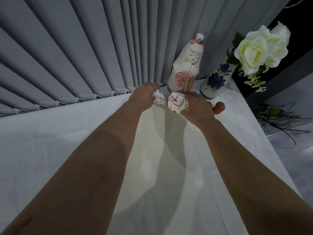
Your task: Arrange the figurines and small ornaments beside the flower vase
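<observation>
A tall white doll figurine point(183, 70) with pink flowers stands at the back of the white table, left of the blue-patterned flower vase point(216, 80) holding white roses point(259, 48). In front of the doll sits a round white cat figurine point(175, 102) with red markings; my right hand point(196, 107) grips its right side. My left hand point(144, 95) closes over a small white ornament point(159, 99), partly hidden by the fingers. A small brown ornament point(219, 106) pokes out behind my right hand.
Grey vertical blinds point(84, 56) hang along the table's back edge point(50, 107). A dark post point(271, 78) rises right of the vase. Beyond the right table edge, green stems point(279, 117) lie lower down. White tabletop point(84, 158) spreads toward me.
</observation>
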Motion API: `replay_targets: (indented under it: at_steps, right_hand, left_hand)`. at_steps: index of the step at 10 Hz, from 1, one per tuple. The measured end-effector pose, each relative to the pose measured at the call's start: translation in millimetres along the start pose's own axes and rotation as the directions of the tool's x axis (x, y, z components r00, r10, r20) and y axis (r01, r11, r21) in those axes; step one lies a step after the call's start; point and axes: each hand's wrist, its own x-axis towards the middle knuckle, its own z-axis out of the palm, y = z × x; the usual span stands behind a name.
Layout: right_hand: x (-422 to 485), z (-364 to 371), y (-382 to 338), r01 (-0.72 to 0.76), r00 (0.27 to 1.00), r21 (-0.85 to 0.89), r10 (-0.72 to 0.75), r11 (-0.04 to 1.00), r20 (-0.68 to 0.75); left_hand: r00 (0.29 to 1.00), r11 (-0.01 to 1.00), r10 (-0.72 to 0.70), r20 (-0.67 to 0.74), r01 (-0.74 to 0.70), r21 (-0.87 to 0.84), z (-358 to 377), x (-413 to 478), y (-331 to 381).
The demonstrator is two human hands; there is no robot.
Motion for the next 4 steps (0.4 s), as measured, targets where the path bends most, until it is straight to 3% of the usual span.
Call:
replay_targets:
  at_steps: [3,4]
  right_hand:
    - [-17,-5,0,-0.057,0.996,0.043,0.060,0.997,-0.071]
    - [-24,-14,-5,-0.065,0.984,0.025,0.068,0.998,-0.164]
  left_hand:
    - [1.000,1.000,-0.027,0.009,0.027,0.000,-10,-22,7]
    - [0.999,0.999,-0.029,-0.023,0.029,0.019,-15,-34,8]
